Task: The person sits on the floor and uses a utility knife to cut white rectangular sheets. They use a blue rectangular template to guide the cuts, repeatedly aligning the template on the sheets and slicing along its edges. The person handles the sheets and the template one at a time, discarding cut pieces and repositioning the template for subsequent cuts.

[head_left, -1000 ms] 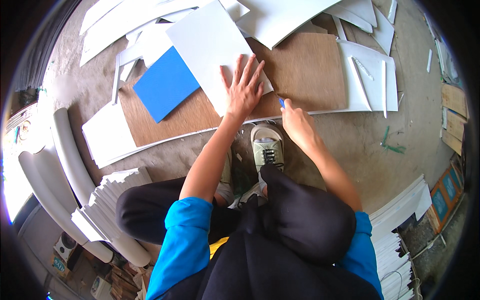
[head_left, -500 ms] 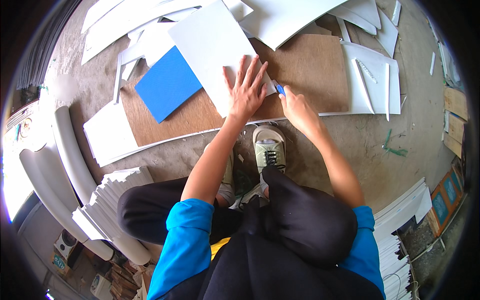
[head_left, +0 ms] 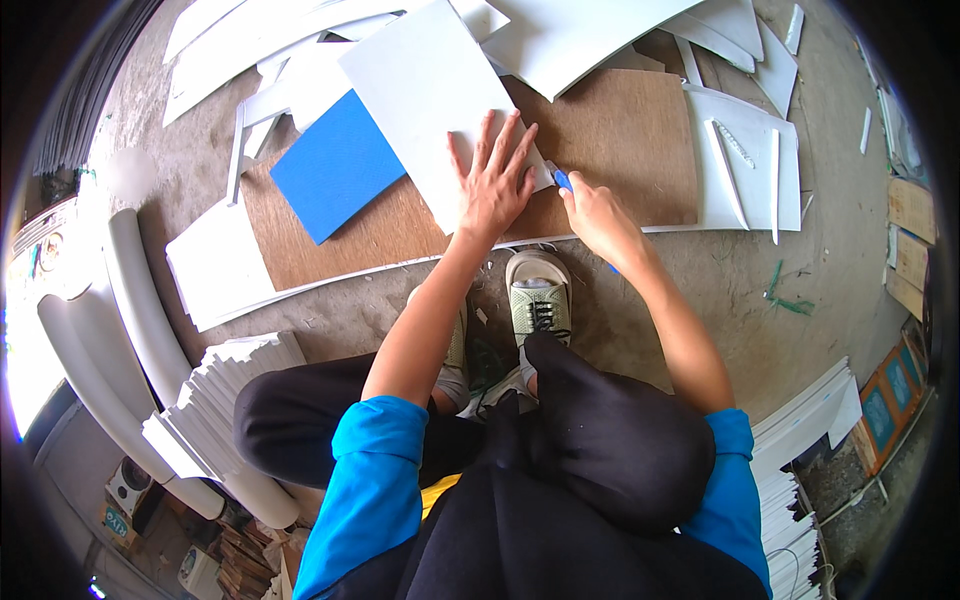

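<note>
My left hand point(head_left: 490, 185) lies flat with its fingers spread on a white sheet point(head_left: 425, 85), near the sheet's lower right corner. Closed around a blue utility knife point(head_left: 562, 179), my right hand point(head_left: 598, 215) is just right of that corner. The knife's tip is at the sheet's right edge; whether it touches the edge I cannot tell. Beneath the sheet is a brown wooden board point(head_left: 625, 140). A blue square panel point(head_left: 338, 167) rests on the same board, to the left of the white sheet.
White sheets and offcuts point(head_left: 580, 35) lie beyond the board. Thin white strips point(head_left: 727, 173) are at its right. White rolls point(head_left: 150, 300) and a stack of white strips point(head_left: 225, 395) stand at left. A green scrap point(head_left: 790, 300) lies on the floor. My shoe point(head_left: 540, 300) is close to the board.
My right hand and the knife have shifted very slightly, and a blue end now shows below the right wrist. My left hand stays in place on the sheet.
</note>
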The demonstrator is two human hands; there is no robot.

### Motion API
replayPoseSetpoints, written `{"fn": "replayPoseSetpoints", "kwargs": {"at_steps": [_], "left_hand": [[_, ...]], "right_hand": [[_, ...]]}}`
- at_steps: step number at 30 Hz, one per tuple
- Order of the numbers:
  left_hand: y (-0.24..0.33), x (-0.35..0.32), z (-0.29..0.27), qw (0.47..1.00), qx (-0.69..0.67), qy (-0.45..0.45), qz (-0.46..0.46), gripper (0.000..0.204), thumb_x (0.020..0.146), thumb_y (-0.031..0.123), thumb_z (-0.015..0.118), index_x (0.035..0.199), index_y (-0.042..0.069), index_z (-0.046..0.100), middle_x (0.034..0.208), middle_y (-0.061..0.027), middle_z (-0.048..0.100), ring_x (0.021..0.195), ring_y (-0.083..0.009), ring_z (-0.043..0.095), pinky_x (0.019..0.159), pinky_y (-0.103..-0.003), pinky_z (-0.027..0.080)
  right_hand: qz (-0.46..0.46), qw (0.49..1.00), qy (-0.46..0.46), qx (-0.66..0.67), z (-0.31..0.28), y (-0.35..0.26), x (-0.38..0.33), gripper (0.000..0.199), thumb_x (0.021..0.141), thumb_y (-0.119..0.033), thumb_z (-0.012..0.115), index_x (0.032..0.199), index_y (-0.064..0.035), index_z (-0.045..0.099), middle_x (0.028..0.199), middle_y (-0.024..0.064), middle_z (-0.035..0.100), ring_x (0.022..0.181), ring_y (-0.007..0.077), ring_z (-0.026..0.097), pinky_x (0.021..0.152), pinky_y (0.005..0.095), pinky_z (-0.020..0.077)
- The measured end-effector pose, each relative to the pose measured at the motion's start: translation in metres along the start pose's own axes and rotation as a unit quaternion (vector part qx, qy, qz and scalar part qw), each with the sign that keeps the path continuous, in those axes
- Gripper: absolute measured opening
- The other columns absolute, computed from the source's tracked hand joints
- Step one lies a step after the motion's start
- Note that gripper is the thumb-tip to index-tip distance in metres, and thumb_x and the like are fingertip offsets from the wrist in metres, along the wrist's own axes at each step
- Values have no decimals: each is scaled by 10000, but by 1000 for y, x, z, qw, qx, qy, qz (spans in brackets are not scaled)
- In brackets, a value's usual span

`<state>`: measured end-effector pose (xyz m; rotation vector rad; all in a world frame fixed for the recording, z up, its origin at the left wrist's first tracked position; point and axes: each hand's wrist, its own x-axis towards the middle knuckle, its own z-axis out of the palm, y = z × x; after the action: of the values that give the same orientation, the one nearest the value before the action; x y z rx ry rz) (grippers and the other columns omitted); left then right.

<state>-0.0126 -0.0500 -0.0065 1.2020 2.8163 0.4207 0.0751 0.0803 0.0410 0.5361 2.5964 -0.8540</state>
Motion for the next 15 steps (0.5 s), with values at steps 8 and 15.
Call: {"fn": "replayPoseSetpoints", "kwargs": {"at_steps": [8, 15], "left_hand": [[1, 1, 1, 1000, 0, 2, 3, 579, 800, 294, 503, 1339, 290, 295, 1427, 31, 194, 1337, -197, 102, 1014, -606, 12], [-1, 1, 4, 999, -25, 24, 5, 585, 767, 277, 545, 1317, 273, 346, 1411, 27, 237, 1329, -204, 139, 997, -629, 18]], "right_hand": [[21, 1000, -8, 13, 2, 5, 3, 250, 899, -222, 378, 938, 3, 481, 674, 275, 569, 684, 425, 579, 589, 496, 463], [13, 1000, -15, 8, -4, 0, 2, 250, 896, -210, 382, 929, 18, 479, 680, 283, 566, 691, 427, 578, 585, 496, 463]]}}
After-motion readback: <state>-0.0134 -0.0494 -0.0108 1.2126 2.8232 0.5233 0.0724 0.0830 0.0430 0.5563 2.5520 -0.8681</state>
